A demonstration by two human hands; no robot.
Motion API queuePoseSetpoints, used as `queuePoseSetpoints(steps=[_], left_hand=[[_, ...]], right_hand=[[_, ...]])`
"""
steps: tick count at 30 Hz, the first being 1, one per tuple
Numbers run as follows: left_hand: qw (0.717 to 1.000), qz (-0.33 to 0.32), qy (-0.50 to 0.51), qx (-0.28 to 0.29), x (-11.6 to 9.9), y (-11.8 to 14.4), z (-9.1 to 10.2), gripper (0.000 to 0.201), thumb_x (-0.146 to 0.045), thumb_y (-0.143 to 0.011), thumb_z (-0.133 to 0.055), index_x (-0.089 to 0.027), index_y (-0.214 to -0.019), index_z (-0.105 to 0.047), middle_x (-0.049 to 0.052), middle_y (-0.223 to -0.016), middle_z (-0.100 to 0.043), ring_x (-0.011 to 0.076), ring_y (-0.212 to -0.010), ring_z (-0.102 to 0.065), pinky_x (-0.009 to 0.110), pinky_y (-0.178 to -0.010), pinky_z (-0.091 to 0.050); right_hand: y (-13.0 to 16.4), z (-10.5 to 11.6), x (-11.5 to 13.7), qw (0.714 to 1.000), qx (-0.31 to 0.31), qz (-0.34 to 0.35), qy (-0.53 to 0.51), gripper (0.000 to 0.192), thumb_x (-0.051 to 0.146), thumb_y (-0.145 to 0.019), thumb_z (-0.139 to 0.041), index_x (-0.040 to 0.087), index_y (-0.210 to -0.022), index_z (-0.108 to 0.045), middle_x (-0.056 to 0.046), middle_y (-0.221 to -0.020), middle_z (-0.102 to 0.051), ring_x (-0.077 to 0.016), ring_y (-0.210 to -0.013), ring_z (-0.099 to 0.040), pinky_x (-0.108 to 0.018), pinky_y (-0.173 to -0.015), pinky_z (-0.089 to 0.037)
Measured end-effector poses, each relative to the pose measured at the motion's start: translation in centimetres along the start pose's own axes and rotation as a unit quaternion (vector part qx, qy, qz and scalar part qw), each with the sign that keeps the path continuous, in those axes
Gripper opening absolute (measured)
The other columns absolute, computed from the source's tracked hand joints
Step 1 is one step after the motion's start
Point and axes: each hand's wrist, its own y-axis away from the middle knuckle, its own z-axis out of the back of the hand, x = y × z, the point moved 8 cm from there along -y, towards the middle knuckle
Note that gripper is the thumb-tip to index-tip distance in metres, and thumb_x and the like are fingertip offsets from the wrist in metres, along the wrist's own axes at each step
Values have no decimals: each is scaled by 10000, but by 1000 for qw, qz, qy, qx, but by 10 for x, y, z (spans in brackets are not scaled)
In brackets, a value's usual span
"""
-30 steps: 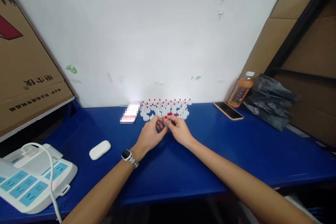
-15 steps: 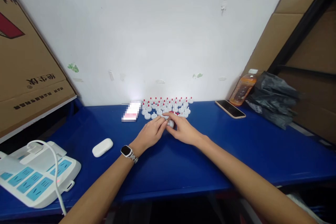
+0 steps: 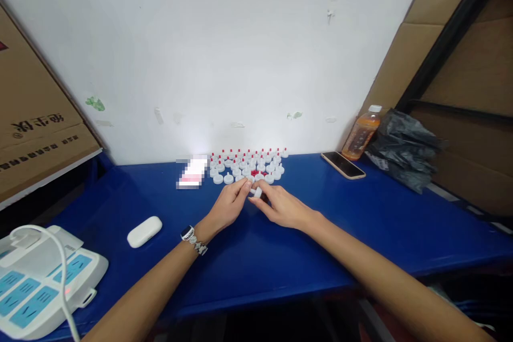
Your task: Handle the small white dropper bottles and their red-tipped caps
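White cap point(image 3: 258, 192), grasped by right hand point(image 3: 285, 207) between thumb and fingers, nozzle point(image 3: 253, 191) toward left hand point(image 3: 229, 204) (grip unclear)

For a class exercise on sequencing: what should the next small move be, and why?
Probably fit a red tip onto the white cap: the right hand holds it, spout toward the left hand, no red showing, while many standing caps wear red. The left hand's contents are hidden.
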Motion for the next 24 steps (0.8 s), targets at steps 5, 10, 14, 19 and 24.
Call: queuePoseSetpoints(steps=[5,10,14,19,24], left_hand=[[993,82,55,-70,20,-16,25,537,-593,-975,-299,-204,-614,-374,-25,-539,-381,120,-520,-377,266,-528,-338],[993,22,-89,-77,13,-56,50,385,-488,-984,-366,-211,-727,-437,-12,-650,-472,147,-592,-452,280,-593,-389],[974,-36,-224,-15,15,-91,19,229,-358,-936,-489,-187,-797,-550,49,-829,-572,194,-776,-553,324,-752,-427],[968,-17,-250,8,36,-111,-8,198,-344,-898,-547,-172,-900,-647,69,-896,-593,213,-849,-585,341,-819,-439],[972,-29,-228,-54,21,-89,11,244,-373,-937,-487,-181,-941,-636,74,-962,-612,210,-893,-587,336,-818,-450]], right_hand=[[9,13,-13,998,-38,-19,39,257,406,-986,-437,207,-1133,-507,-16,-718,-644,-190,-640,-608,-279,-611,-382],[15,36,-56,985,-130,-109,-35,263,467,-964,-453,222,-1005,-539,29,-642,-590,-145,-546,-526,-259,-566,-377],[13,43,-81,970,-174,-134,-102,276,487,-942,-486,220,-974,-551,31,-687,-581,-128,-583,-511,-242,-575,-391],[16,42,-89,967,-165,-139,-139,302,505,-965,-434,219,-933,-529,44,-675,-552,-114,-562,-491,-230,-557,-379],[15,42,-81,974,-164,-107,-113,374,516,-976,-424,207,-918,-628,-2,-777,-596,-137,-689,-532,-253,-645,-417]])
